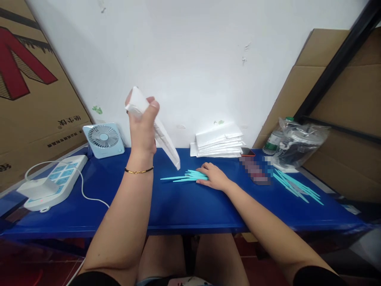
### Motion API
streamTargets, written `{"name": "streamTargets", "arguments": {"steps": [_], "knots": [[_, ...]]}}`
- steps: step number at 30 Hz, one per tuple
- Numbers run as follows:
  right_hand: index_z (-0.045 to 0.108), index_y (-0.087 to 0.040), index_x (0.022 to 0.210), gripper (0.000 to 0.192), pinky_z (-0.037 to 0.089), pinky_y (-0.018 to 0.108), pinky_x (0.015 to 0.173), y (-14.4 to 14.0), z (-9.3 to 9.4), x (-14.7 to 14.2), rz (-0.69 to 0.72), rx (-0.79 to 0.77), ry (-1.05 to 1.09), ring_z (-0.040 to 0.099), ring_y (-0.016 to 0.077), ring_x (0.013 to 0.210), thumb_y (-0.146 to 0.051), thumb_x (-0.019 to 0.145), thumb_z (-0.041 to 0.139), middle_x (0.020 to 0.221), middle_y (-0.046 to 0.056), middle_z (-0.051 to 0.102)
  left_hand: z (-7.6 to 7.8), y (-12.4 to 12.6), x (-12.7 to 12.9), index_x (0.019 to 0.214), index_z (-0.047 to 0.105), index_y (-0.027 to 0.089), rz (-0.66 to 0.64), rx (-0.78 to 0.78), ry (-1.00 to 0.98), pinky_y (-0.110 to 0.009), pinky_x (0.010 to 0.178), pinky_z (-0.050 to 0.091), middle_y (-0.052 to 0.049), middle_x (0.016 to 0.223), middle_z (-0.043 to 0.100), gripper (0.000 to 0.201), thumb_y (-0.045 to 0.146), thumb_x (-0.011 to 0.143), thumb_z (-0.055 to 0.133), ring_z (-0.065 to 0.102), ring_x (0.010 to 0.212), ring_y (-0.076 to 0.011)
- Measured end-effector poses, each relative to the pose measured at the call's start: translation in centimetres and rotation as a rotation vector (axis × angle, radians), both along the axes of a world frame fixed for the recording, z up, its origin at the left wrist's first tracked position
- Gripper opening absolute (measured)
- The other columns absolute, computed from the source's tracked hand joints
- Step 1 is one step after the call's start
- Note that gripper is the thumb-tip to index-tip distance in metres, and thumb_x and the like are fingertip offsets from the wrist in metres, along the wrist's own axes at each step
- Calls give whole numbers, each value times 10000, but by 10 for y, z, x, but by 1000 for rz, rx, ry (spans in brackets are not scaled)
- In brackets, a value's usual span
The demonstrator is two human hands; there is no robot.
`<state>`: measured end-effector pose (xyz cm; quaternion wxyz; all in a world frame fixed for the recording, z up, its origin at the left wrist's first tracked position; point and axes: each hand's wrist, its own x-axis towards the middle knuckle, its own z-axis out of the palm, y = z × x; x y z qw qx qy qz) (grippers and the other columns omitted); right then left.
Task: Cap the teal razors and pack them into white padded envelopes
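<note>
My left hand (pixel 143 123) is raised above the table, its fingers closed around a flat white packet (pixel 167 145) that tilts down to the right. On the blue table my right hand (pixel 213 175) lies over a small bunch of thin turquoise sticks (pixel 186 177). Its fingers bend over the right ends of the sticks, and the pointed left ends fan out. A stack of similar white packets (pixel 219 141) rests against the wall, just behind my right hand.
A light blue fan (pixel 104 140) and a white power strip (pixel 56 182) with a cable stand at the left. More turquoise sticks (pixel 297 186), a water bottle (pixel 272 141), a clear plastic bag (pixel 306 143) and a phone (pixel 247 152) lie at the right. Cardboard (pixel 38 87) borders the left side.
</note>
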<state>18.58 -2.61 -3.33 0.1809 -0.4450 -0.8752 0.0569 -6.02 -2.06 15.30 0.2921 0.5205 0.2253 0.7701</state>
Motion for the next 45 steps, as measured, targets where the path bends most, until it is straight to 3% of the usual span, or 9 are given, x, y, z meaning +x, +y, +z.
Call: {"name": "streamTargets", "arguments": {"steps": [5,10,13,16,19,23,28,34,45], "knots": [[541,-270,1263,549,404,433,864,2,2,4,-41,11,40,496,279,1016,-598,828,474,1141,107,546,-38,11,4,1211,515,243,126,82,499,-410,952,419,-56,1078,616,665,372,608,765,560,1081,-253],[633,-228,1115,380,423,378,886,14,2,32,-155,-28,342,542,227,1006,-450,914,398,1043,84,604,-103,36,-1,1320,454,248,246,-148,1294,-477,981,339,-120,1177,591,773,405,612,720,540,1087,-346],[684,-218,967,315,461,354,781,18,-1,49,-189,-102,361,574,212,900,-430,873,471,968,71,620,-136,54,-7,1361,405,248,216,-226,1531,-484,1024,266,-139,1227,569,763,406,658,656,504,1146,-329],[697,-222,910,256,463,343,734,19,-3,57,-182,-167,337,574,208,863,-414,809,561,942,63,626,-155,68,-12,1409,326,248,90,-315,1652,-545,1064,149,-157,1381,444,933,508,592,694,360,1286,-351],[699,-211,841,208,455,333,721,19,-3,58,-160,-196,316,567,206,847,-386,753,628,899,56,625,-161,71,-9,1421,306,245,18,-346,1578,-552,1067,140,-145,1447,362,931,624,634,629,274,1339,-352],[680,-193,793,166,451,309,715,19,-3,55,-137,-233,360,568,183,811,-342,723,657,890,48,620,-157,54,14,1268,533,241,-53,-214,1410,-398,1029,292,-87,1296,552,521,533,851,420,473,1203,-260],[659,-172,798,198,420,263,598,23,9,48,-140,-324,442,537,137,633,-360,742,637,708,13,617,-152,40,44,1010,688,267,-242,-183,1437,-309,904,377,-32,1016,704,333,416,874,423,595,996,-217],[653,-157,744,232,390,240,550,50,21,38,-113,-424,560,505,112,575,-381,691,673,630,-9,586,-157,51,49,859,700,252,-133,-217,1426,-291,769,410,-25,879,709,270,377,842,461,615,803,-200],[660,-134,762,287,406,254,586,64,-12,55,-217,-539,724,528,120,592,-397,658,706,651,16,621,-175,71,46,866,690,264,-5,-296,1438,-348,845,376,-26,926,689,264,365,863,447,586,918,-228]]}}
